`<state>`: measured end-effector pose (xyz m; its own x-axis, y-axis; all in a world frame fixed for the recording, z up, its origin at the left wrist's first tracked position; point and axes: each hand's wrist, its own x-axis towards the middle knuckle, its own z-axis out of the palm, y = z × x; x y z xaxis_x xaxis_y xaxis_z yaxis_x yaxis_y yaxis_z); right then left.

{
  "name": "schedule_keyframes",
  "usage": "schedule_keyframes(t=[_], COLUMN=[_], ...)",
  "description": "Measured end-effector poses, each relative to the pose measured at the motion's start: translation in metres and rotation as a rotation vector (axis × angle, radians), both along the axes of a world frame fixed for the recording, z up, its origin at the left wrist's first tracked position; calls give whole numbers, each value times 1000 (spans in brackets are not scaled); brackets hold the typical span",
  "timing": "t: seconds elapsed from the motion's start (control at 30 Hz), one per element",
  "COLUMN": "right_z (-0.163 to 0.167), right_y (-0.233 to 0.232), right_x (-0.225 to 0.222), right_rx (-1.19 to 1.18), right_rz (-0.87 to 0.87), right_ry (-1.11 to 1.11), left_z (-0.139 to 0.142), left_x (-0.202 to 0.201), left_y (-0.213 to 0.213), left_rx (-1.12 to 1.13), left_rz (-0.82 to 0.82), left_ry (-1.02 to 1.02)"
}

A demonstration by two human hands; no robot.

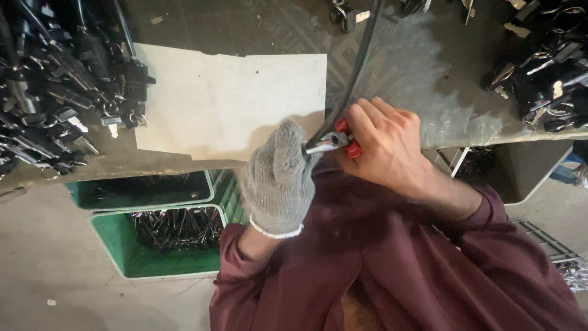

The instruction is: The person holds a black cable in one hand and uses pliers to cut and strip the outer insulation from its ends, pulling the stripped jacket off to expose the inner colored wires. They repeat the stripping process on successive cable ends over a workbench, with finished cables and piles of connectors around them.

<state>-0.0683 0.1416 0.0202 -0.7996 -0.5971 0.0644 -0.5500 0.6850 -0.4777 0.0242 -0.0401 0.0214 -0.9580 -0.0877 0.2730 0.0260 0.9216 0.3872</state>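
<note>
1. At the far left of the desk (257, 24) we see a heap of black connectors and metal rings (55, 92), well to the left of the white sheet (226, 104).
2. Below the white sheet, off the desk edge, stand two green crates (116, 248) holding dark wire pieces.
3. Just right of the white sheet's lower corner, our left hand (277, 178), in a grey knit glove, is closed around the black cable (358, 61) where it meets the tool.
4. The cable runs up from there past the sheet's right edge to the top of the view.
5. Right of the sheet, our bare right hand (386, 144) is clenched on red-handled pliers (340, 142), whose metal nose touches the gloved fingers.
6. Far right of the sheet lies another pile of black parts (545, 73).
</note>
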Motion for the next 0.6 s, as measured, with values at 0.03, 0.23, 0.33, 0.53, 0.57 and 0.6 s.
schedule_keyframes(t=[0.03,0.23,0.33,0.53,0.57,0.6], right_z=[-1,-4,0,-3,-5,-6], right_y=[0,-9,-12,-21,-22,-24], right_x=[2,12,19,7,2,-5], right_rx=[41,-55,-186,-144,-165,-219], right_rz=[-26,-118,-65,-115,-83,-27], right_ry=[0,-61,-124,-96,-71,-60], left_z=[-2,-10,-3,35,41,46], left_x=[0,-2,-6,-17,-20,-21], left_y=[1,1,-4,-17,-20,-23], left_rx=[-53,-180,-191,304,415,576], left_rz=[10,-1,-28,-179,-227,-276], left_ry=[5,63,93,-104,-117,-188])
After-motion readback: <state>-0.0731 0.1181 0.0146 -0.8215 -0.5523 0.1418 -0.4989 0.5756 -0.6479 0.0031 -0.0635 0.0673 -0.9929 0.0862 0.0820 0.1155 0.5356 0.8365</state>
